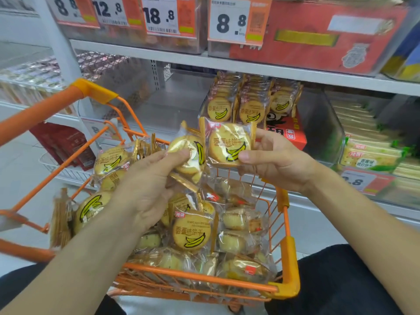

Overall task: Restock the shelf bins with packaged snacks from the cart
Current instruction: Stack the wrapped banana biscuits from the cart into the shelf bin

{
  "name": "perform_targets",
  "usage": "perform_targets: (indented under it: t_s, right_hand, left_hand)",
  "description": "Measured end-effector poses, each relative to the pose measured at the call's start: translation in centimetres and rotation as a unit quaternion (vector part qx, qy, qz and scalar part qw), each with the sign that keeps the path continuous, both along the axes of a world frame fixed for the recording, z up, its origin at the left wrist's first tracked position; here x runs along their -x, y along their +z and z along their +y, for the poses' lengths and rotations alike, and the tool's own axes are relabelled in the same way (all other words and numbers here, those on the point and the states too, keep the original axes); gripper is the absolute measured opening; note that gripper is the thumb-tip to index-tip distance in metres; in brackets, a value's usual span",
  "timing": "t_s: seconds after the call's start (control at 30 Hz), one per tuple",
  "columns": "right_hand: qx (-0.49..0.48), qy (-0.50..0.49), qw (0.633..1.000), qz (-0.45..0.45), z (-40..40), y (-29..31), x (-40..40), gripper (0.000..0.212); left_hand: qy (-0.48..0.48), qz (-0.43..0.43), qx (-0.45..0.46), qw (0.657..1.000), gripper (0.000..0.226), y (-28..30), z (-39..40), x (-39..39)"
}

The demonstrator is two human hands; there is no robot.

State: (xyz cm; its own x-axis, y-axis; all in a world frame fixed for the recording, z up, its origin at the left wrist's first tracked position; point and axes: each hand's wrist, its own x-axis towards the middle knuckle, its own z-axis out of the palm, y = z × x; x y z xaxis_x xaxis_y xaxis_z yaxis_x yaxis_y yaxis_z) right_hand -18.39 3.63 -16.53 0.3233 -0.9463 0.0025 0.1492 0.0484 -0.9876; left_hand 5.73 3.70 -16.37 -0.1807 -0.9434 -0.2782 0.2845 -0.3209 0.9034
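Note:
My right hand (273,161) pinches an upright pack of banana biscuits (229,144), its printed face toward me, just above the cart's far edge. My left hand (147,185) grips a second, tilted banana biscuit pack (189,155) right beside it, and the two packs touch. Below both hands the orange wire cart (288,253) is heaped with several more biscuit and small cake packs (193,233). Straight ahead, a clear shelf bin (318,123) holds rows of the same banana biscuits (250,105) standing on edge.
A red carton (293,137) sits in the bin behind my right hand. Green-and-white cracker packs (368,153) fill the bin to the right. Price tags (229,21) hang from the upper shelf. The orange cart handle (43,110) rises at left, with dark red pouches (66,144) beyond it.

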Motion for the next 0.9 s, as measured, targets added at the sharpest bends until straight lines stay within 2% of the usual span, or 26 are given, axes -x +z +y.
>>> perform_targets:
  t_s: [0.1, 0.2, 0.27, 0.37, 0.43, 0.53, 0.67, 0.77, 0.83, 0.9]
  right_hand:
    - [-0.003, -0.016, 1.0, -0.006, -0.1, 0.1, 0.0, 0.055]
    - [0.003, -0.043, 0.999, 0.012, -0.1, 0.4, 0.1, 0.063]
    - [0.019, -0.055, 0.997, 0.049, 0.1, 0.4, 0.0, 0.054]
    - [0.048, -0.081, 0.989, 0.113, 0.6, 0.4, -0.9, 0.044]
    - [0.08, -0.093, 0.979, 0.161, 0.8, 0.3, -1.6, 0.045]
    - [0.112, -0.097, 0.962, 0.229, 1.0, 0.0, -2.4, 0.051]
    - [0.068, -0.041, 0.963, 0.258, 1.2, 0.2, -2.5, 0.069]
    - [0.049, 0.0, 0.953, 0.299, 1.4, 0.4, -2.0, 0.077]
    - [0.044, -0.018, 0.96, 0.277, 1.3, 0.5, -1.7, 0.07]
    - [0.035, -0.044, 0.972, 0.229, 1.3, 0.8, -1.3, 0.049]
  left_hand:
    - [0.008, 0.054, -0.037, 0.998, 0.032, 0.0, 0.1, 0.3]
    - [0.013, 0.084, -0.063, 0.994, 0.024, 0.1, 0.4, 0.7]
    - [-0.005, 0.087, -0.06, 0.994, 0.019, 0.2, 0.7, 0.9]
    - [-0.056, 0.087, -0.029, 0.994, 0.036, 0.5, 0.9, 1.2]
    - [-0.079, 0.068, -0.003, 0.995, 0.041, 0.6, 1.0, 1.7]
    - [-0.08, 0.024, 0.032, 0.996, 0.029, 0.4, 1.2, 2.3]
    - [-0.08, -0.05, 0.102, 0.99, 0.018, -0.2, 1.6, 2.4]
    - [-0.105, -0.158, 0.172, 0.967, 0.018, -0.4, 1.3, 2.6]
    - [-0.114, -0.201, 0.206, 0.951, 0.021, -0.3, 0.9, 2.8]
    - [-0.124, -0.211, 0.231, 0.942, 0.022, 0.0, 0.4, 3.1]
